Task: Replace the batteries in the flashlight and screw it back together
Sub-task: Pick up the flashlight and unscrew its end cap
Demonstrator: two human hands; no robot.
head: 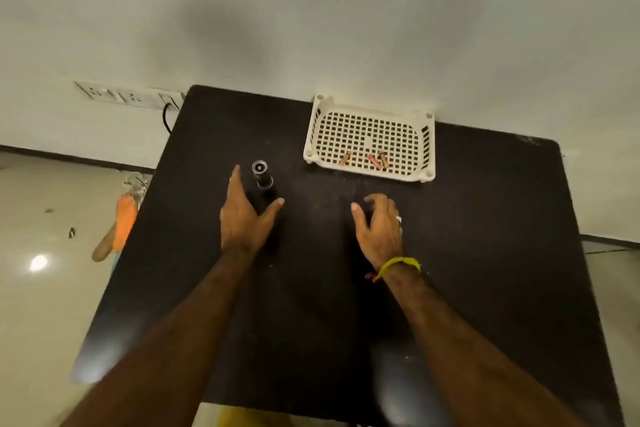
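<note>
A black flashlight [264,180] stands upright on the dark desk [485,253], just left of the frame's centre, its lens end facing up toward the camera. The left hand [244,218] is directly beside it, on its left and below it in the frame. The fingers are straight and the thumb is spread out toward the base of the flashlight, so the grip is open around the lower body without closing on it; whether the thumb tip touches the barrel cannot be told, since black meets black there.

The right hand [379,225] hovers over the desk right of centre, well apart from the flashlight. Its fingers are loosely curled downward and its grip holds nothing that can be seen. A yellow band [398,265] circles that wrist, and a ring [399,218] shows on one finger.

In the upper right of the desk sits a white perforated basket [367,114] against the wall. Three batteries [374,160] lie near its front edge, one apart to the left and two close together.

At the upper left, a socket strip [128,95] is mounted on the wall, with a black cable hanging from it.
</note>
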